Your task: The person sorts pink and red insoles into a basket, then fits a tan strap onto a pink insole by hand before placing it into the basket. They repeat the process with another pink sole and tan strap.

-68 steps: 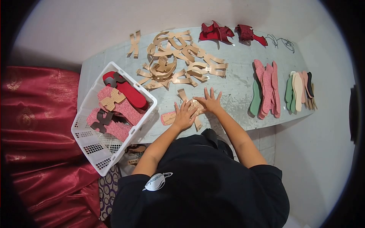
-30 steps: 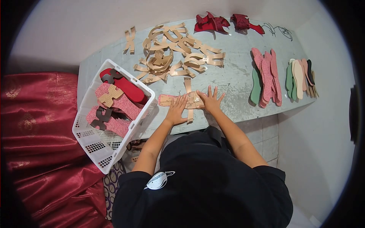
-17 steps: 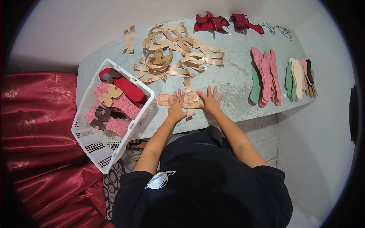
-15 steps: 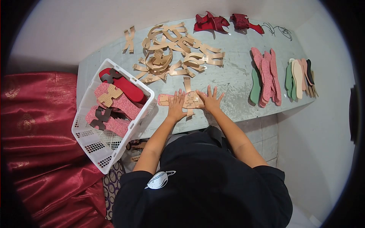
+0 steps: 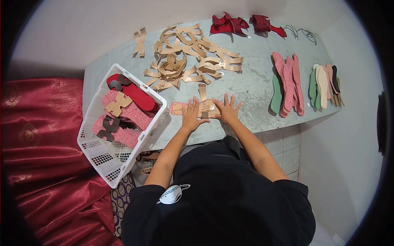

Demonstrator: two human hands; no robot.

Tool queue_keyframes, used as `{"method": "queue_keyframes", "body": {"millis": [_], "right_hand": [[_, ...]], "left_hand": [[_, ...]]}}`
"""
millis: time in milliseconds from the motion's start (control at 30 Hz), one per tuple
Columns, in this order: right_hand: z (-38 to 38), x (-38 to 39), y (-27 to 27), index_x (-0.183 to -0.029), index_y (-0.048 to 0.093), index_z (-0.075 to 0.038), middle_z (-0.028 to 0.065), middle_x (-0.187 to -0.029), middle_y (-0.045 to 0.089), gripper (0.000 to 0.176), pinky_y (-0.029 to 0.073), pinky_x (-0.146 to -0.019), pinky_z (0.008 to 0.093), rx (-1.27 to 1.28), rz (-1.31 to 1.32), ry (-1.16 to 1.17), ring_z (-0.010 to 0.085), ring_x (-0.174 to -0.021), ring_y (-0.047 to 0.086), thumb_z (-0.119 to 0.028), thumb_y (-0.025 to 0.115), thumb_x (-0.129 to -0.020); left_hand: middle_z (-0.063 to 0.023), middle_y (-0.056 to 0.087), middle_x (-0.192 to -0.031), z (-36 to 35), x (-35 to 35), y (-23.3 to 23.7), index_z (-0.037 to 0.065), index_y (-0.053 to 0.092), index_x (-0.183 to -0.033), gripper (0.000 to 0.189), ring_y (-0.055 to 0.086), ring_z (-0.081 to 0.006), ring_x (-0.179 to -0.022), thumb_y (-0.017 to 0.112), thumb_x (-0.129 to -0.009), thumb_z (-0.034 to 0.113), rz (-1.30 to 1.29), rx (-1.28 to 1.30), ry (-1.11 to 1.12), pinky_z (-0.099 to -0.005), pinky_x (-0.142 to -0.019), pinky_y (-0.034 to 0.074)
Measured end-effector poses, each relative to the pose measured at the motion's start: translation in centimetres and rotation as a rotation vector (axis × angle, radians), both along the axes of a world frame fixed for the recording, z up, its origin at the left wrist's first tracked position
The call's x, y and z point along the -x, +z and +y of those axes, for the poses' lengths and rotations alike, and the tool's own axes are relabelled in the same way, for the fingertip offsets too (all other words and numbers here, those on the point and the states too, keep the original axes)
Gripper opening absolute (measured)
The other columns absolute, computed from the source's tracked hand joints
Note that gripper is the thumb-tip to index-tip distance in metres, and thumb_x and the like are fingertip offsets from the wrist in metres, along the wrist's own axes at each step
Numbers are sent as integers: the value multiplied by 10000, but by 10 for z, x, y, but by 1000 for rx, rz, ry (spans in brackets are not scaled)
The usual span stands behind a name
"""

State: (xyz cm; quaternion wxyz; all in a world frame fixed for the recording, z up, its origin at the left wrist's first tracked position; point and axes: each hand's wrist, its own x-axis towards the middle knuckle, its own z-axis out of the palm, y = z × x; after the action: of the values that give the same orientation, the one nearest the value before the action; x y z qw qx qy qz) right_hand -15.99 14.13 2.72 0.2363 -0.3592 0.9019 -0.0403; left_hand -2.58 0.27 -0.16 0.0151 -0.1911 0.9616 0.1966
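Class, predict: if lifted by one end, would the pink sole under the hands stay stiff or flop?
Probably droops slightly: the pink sole looks thin. Likely light: a flat cut sheet. Unlikely to roll; it lies flat on the table.

We note a pale grey tabletop (image 5: 254,88), scuffed and streaked with white, set against a plain off-white wall (image 5: 82,28) on its far side. Its near edge drops to a front face of pale square tiles (image 5: 283,143). To the right we see a smooth, pale floor (image 5: 340,164), evenly lit. Left of the tabletop lies a broad spread of shiny red satin cloth (image 5: 37,135), creased, with faint gold motifs. Beside its lower edge we mark a strip of patterned fabric (image 5: 117,203), dark purple rings on white. The light is flat and diffuse, and the shadows are short and soft.
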Motion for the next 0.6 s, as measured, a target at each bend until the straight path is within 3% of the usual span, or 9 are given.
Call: {"method": "queue_keyframes", "body": {"millis": [433, 600], "right_hand": [[0, -1, 3, -1335, 253, -466, 158, -1475, 23, 852, -7, -911, 740, 16, 2, 15, 428, -1332, -48, -551, 684, -605], [2, 0, -3, -1348, 209, -472, 156, -1475, 18, 873, 36, -898, 754, -4, 27, 45, 457, -1323, -26, -569, 670, -614]], "left_hand": [[-94, 22, -1487, 1, 3, 1, 67, 55, -1418, 1134, 18, -286, -1365, 529, -628, 729, -42, -102, 60, -516, -1056, -31], [-77, 16, -1490, 3, 7, 5, 116, 48, -1425, 1180, 18, -281, -1366, 621, -568, 689, -91, -154, 116, -518, -1058, -28]]}}
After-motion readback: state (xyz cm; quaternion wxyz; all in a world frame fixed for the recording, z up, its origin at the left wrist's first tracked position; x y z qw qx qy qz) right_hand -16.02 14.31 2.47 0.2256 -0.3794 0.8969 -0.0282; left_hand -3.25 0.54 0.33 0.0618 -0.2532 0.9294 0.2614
